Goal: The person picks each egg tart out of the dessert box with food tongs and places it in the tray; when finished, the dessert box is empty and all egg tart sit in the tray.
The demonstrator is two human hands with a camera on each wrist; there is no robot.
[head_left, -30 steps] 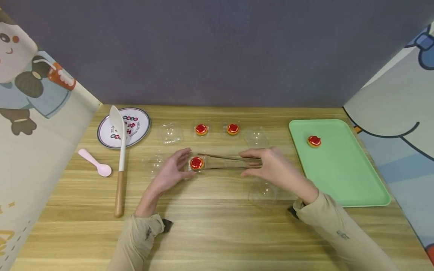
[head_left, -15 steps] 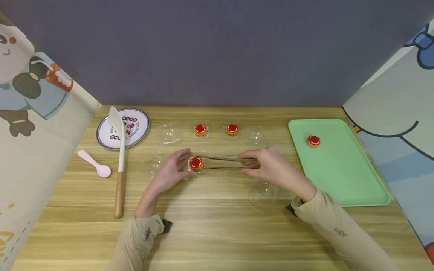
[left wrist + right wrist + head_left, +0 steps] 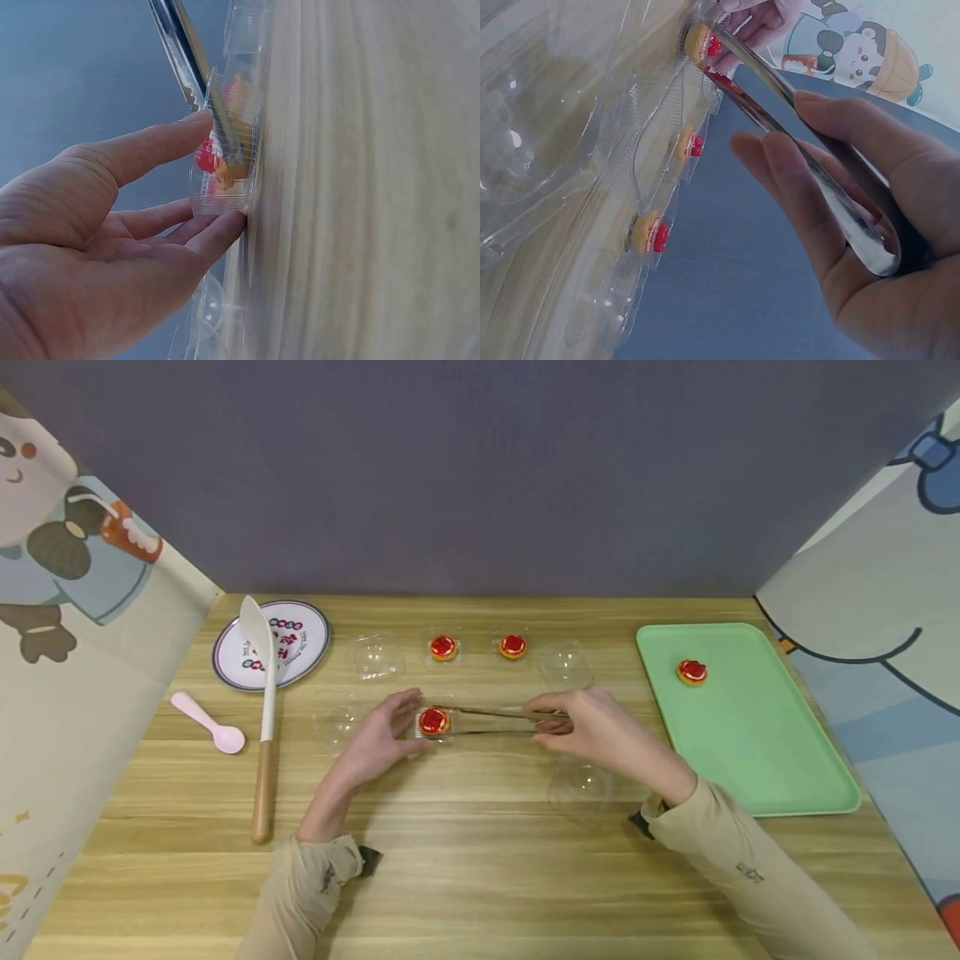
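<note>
In the head view, a small tart (image 3: 434,720) with a red topping sits in a clear plastic box (image 3: 217,204) near the table's middle. My left hand (image 3: 378,739) holds this box, thumb on one side and fingertips on the opposite side. From the right, my right hand (image 3: 603,727) grips metal tongs (image 3: 769,75) between thumb and fingers. The tong tips reach into the box, one on either side of the tart. Whether both tips press on it, I cannot tell.
Behind are two boxed tarts (image 3: 442,648) (image 3: 513,647) and clear boxes (image 3: 377,657) (image 3: 566,665). Another clear box (image 3: 581,789) lies nearer. A green tray (image 3: 765,752) bears one tart (image 3: 692,672). At left are a plate (image 3: 307,639), a long white wooden-handled utensil (image 3: 268,710) and a pink spoon (image 3: 225,737).
The far arm of the tongs has come slightly nearer the tart, so the tips stand a little closer together. My left hand and the box have stayed in place.
</note>
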